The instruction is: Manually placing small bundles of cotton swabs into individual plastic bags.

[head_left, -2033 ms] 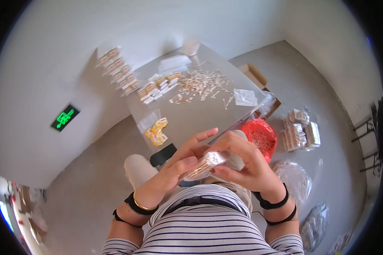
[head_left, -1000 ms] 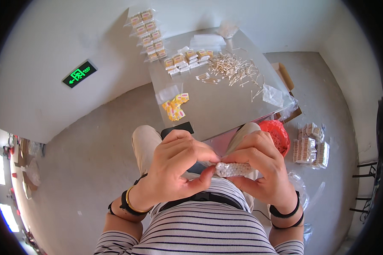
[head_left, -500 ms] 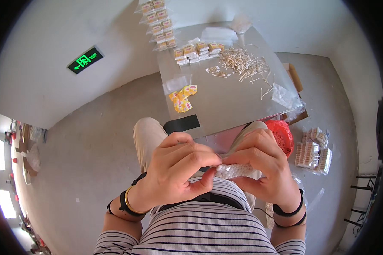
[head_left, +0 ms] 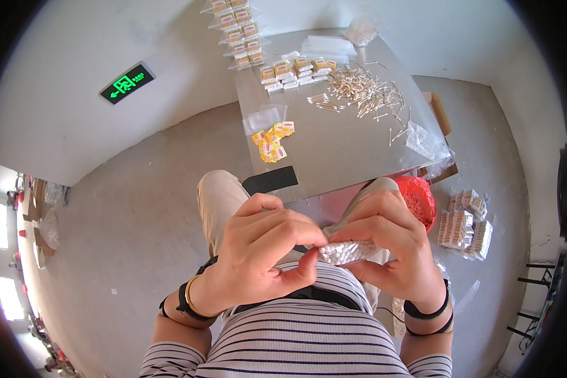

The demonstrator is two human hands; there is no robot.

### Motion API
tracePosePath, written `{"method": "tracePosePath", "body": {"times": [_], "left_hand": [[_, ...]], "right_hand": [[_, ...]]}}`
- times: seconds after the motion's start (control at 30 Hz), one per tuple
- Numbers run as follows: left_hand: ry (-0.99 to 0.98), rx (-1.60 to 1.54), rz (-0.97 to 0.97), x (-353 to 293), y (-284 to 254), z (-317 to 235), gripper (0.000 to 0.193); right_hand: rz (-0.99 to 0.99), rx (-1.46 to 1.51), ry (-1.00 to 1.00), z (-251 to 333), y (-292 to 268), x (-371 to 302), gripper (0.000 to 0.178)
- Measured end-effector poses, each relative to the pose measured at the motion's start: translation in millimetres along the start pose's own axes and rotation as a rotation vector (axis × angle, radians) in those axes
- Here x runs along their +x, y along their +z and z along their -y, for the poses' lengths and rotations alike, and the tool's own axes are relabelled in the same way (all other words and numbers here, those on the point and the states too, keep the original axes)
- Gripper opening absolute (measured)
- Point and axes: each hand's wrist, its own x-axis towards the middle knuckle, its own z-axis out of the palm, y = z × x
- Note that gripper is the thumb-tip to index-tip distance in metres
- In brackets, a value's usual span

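Note:
Between my two hands, above my lap, is a small pack of cotton swabs (head_left: 345, 252), its white tips facing me. My left hand (head_left: 268, 249) pinches the pack's left edge between thumb and forefinger. My right hand (head_left: 387, 238) is wrapped round its right side, fingers over the top and thumb beneath. Beyond the hands, a heap of loose cotton swabs (head_left: 366, 90) lies on the metal table (head_left: 340, 151). Yellow-and-white cards (head_left: 271, 143) are scattered near the table's left side, beside clear plastic bags (head_left: 264, 120).
Finished-looking swab packs (head_left: 296, 70) are stacked at the table's back, with more bagged packs (head_left: 238, 34) in a column at far left. A red-lined bin (head_left: 417, 200) stands by my right knee. Bundled packs (head_left: 465, 227) sit on the floor at right. A black pad (head_left: 271, 181) lies at the near edge.
The pack has tilted slightly, showing more of its white tips. Both hands keep nearly the same grip, and the view has shifted a little.

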Motion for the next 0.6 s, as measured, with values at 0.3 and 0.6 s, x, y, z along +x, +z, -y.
{"method": "tracePosePath", "body": {"times": [0.3, 0.6], "left_hand": [[-0.035, -0.095, 0.027, -1, 0, 3, 0.017], [0.053, -0.011, -0.082, -7, 7, 2, 0.026]], "right_hand": [[-0.032, 0.034, 0.025, -1, 0, -3, 0.038], [-0.052, 0.128, 0.093, -4, -2, -8, 0.034]]}}
